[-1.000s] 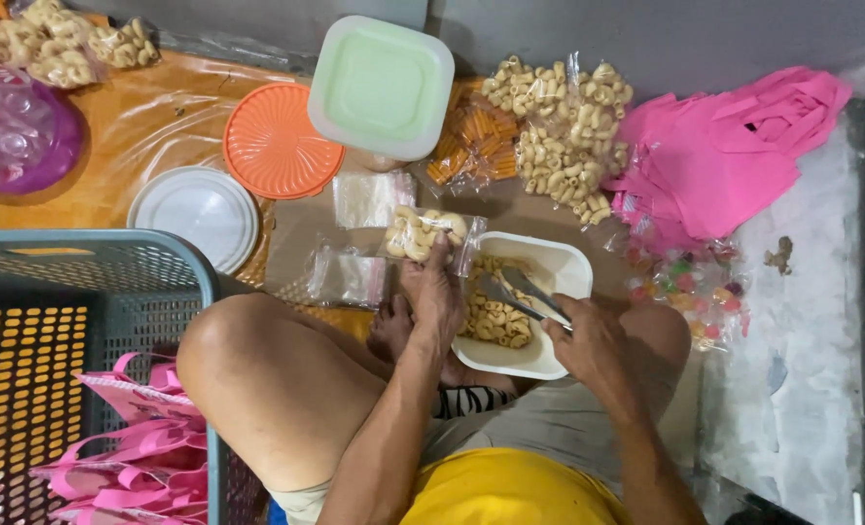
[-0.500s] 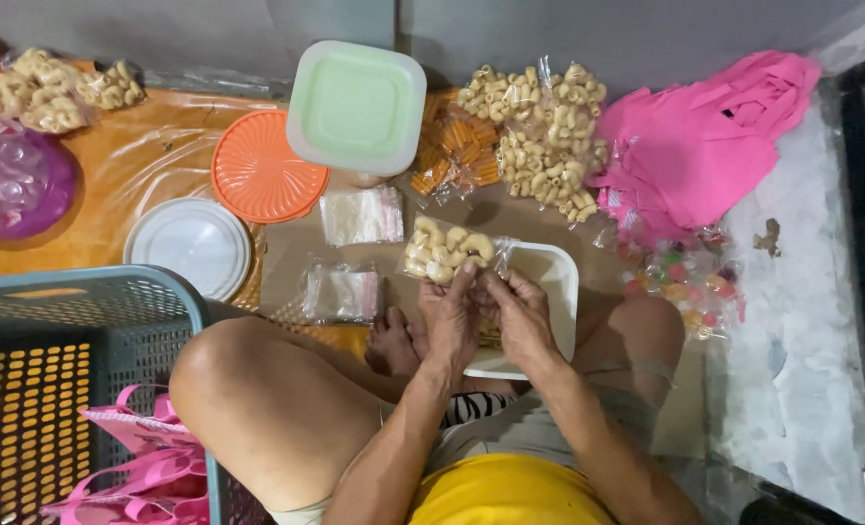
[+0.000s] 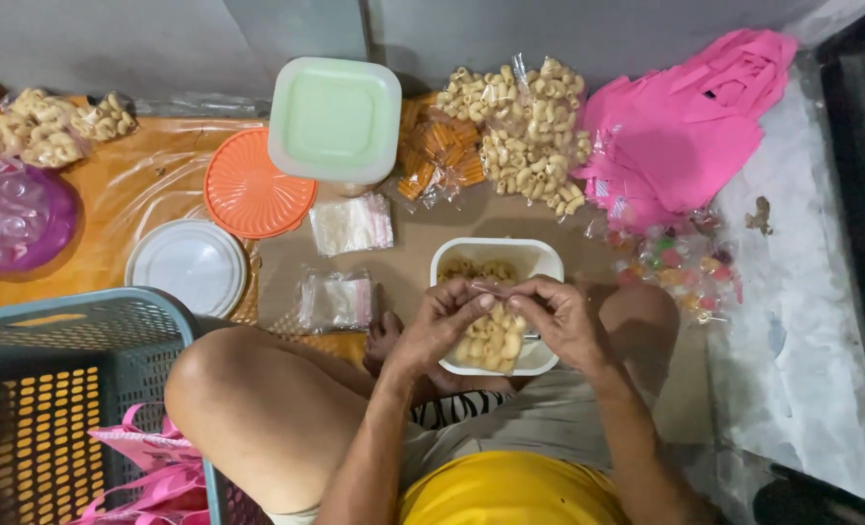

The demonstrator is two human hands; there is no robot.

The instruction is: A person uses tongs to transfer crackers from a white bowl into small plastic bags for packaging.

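At the far left, a purple lid [image 3: 9, 219] lies on an orange sheet [image 3: 150, 185], with packed bags of pale snacks [image 3: 48, 126] beyond it. Near left stands a grey-blue plastic basket [image 3: 72, 331] holding pink bags [image 3: 150, 467]. Right of the purple lid sit a white round lid [image 3: 187, 264] and an orange round lid [image 3: 257, 185], the orange one touching a pale green square container [image 3: 335, 119] further back. In the middle of the floor lie 2 stacks of small clear bags [image 3: 352, 224], 1 beyond the other. The left hand [image 3: 442, 326] and right hand [image 3: 559, 321] meet over a white rectangular tub [image 3: 495, 255] of pale curled snacks; the fingers [image 3: 476, 303] of both hands are pinched narrow on the mouth of a small clear bag of snacks [image 3: 493, 335], which hangs just above the near half of the tub. Whether the bag touches the snacks beneath it cannot be told. Beyond the tub lie orange snack packets [image 3: 442, 151] and a heap of bagged pale snacks [image 3: 529, 131]. To the right rests a pile of pink bags [image 3: 685, 126], with a bag of mixed coloured sweets [image 3: 680, 267] nearer, just beside the person's right knee.
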